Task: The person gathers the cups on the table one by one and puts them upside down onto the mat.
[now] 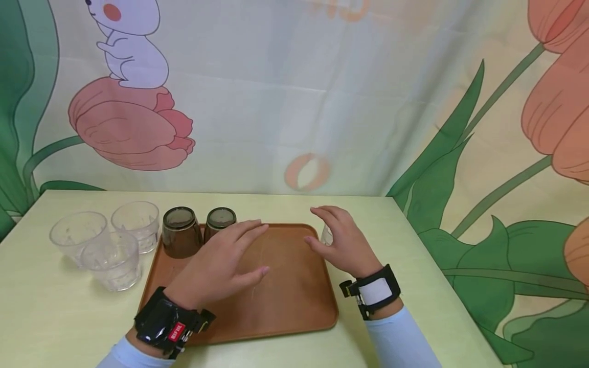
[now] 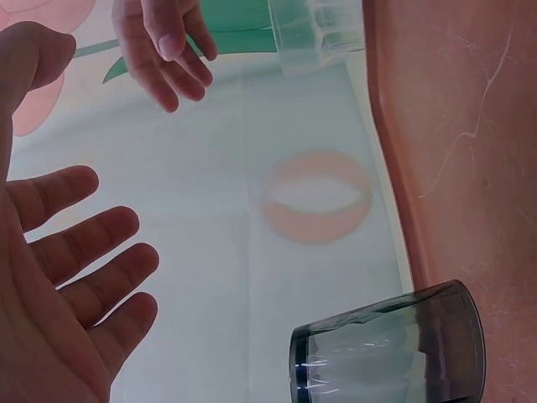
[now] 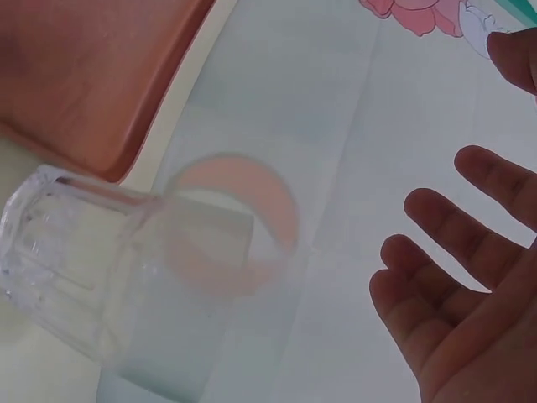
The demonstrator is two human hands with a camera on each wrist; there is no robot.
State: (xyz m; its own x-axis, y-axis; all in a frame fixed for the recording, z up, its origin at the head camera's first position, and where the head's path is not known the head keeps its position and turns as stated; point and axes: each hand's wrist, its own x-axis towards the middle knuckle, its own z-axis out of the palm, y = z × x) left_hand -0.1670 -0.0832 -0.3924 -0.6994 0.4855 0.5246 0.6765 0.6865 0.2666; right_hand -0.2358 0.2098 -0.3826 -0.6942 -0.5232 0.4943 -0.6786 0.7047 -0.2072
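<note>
My left hand (image 1: 213, 263) hovers over the brown tray (image 1: 294, 296) with its fingers spread and nothing in them. Two dark tinted glasses stand upside down at the tray's back left: one outer glass (image 1: 180, 232) and one inner glass (image 1: 221, 220), partly hidden by that hand. Beyond the tray's right edge, my right hand (image 1: 345, 240) is raised, fingers apart and thumb out, also holding nothing. A clear glass (image 3: 84, 260) stands on the table beside the tray, mostly hidden behind the right hand in the head view. Both palms look relaxed in the wrist views.
Left of the tray stand three clear glasses: a front one (image 1: 112, 263), a back one (image 1: 136, 225) and a left one (image 1: 75, 235). The pale table (image 1: 37, 317) ends at a printed curtain (image 1: 257, 117) behind.
</note>
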